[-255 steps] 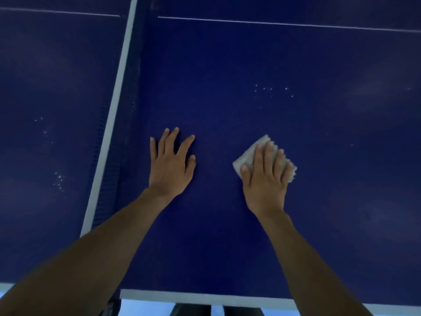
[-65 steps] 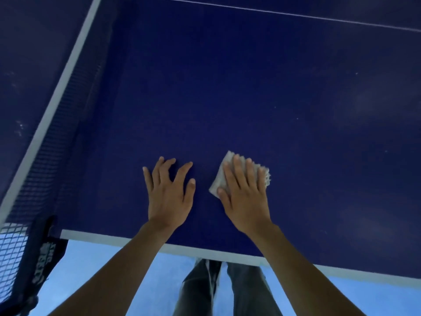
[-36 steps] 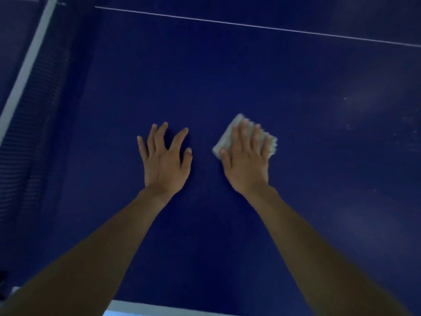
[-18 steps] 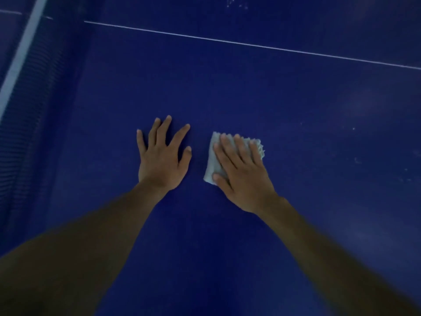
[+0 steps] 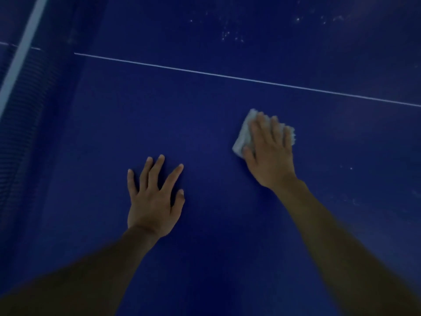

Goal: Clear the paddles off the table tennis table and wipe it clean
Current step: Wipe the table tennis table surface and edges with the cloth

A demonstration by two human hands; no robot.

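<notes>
Dark blue is the colour of the surface (image 5: 205, 115), by which nearly the whole view is filled. At the far left the net (image 5: 18, 133) is seen as a dim mesh, topped by a white band (image 5: 21, 53) that slants towards the upper edge. A thin white line (image 5: 227, 76) is drawn across the surface from beside the net to the right edge, dropping slightly as it goes.

The left hand (image 5: 152, 201) is laid palm down on the bare surface, left of centre and on the near side of the line. Its fingers (image 5: 174, 176) are held straight and spread apart, with the thumb set out to the right.

Farther right and farther away, a pale folded cloth (image 5: 243, 135) is pressed flat on the surface by the right hand (image 5: 268, 156). The fingers (image 5: 274, 131) of this hand are kept straight and close together across the cloth, and the thumb is placed at its near left corner. The cloth's left edge and far right corner are left showing past the hand. The cloth lies just short of the white line, not touching it, and well apart from the left hand.

Beyond the line, towards the upper right, scattered whitish specks (image 5: 230, 35) are seen on the surface.
</notes>
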